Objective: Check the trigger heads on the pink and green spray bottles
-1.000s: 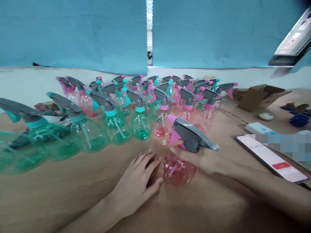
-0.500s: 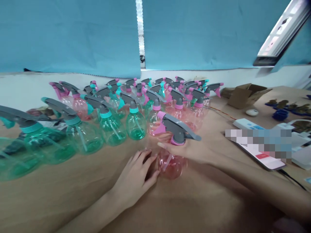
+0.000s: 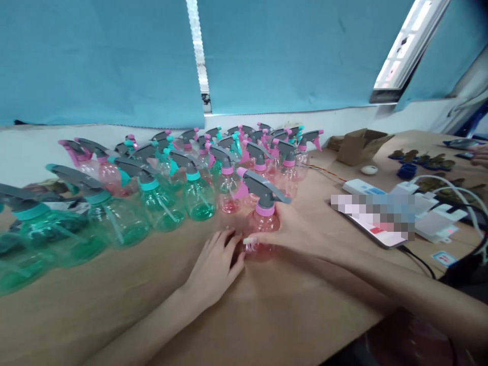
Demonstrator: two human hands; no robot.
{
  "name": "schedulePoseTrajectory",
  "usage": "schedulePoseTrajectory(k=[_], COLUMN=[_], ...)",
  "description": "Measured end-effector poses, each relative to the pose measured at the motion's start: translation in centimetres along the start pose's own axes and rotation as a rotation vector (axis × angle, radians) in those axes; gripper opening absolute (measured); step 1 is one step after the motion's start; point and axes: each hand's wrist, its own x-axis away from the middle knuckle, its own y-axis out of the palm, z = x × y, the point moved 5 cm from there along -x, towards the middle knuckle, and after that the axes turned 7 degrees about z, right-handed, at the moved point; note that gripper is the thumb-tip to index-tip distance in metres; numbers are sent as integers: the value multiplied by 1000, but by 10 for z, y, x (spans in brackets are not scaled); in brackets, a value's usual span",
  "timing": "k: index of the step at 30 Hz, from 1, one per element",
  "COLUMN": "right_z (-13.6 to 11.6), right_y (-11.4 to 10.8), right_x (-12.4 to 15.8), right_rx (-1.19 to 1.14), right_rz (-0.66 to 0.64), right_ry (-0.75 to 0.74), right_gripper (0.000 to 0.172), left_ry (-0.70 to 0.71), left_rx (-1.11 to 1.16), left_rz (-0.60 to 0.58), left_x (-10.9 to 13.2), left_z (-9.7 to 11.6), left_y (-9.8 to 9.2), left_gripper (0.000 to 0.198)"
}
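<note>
A clear pink spray bottle [image 3: 263,222] with a grey and pink trigger head stands upright on the brown table [image 3: 213,330]. My right hand [image 3: 287,235] is wrapped round its body from the right, the thumb across the front and the other fingers mostly hidden behind it. To the left, my left hand [image 3: 217,262] lies on the table with its fingers apart, the fingertips close to the bottle; whether they touch it I cannot tell. Just beyond are a green spray bottle [image 3: 199,197] and another pink spray bottle [image 3: 229,190].
Several green and pink spray bottles stand in rows at the left and back. On the right lie a phone [image 3: 366,223], a white power strip [image 3: 434,223], cables, an open cardboard box [image 3: 362,145] and small blue-and-brown items [image 3: 407,170]. A person's hand [image 3: 480,154] shows at the far right edge.
My right hand has moved from the neck of the pink spray bottle down to its body. The view has swung to the right. My left hand keeps nearly the same pose.
</note>
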Motion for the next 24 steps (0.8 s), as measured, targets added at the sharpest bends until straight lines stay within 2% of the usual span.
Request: schedulePoseTrajectory(k=[3, 5, 11, 17, 24], right_z=[17, 24, 31, 40, 81], right_y=[-7, -13, -33, -69, -113], right_x=[9, 15, 26, 33, 28], right_rx=[-7, -38, -39, 195, 260], right_rz=[32, 48, 61, 32, 16], right_ry=[55, 87, 85, 118, 145], right_gripper=[58, 63, 59, 49, 56], left_ry=[8, 15, 41, 85, 126], left_rx=[-4, -7, -3, 28, 61], left_rz=[5, 6, 2, -33, -76], left_x=[-7, -12, -29, -47, -66], left_z=[6, 10, 25, 44, 60], left_y=[6, 12, 27, 39, 52], left_gripper=[24, 25, 27, 29, 35])
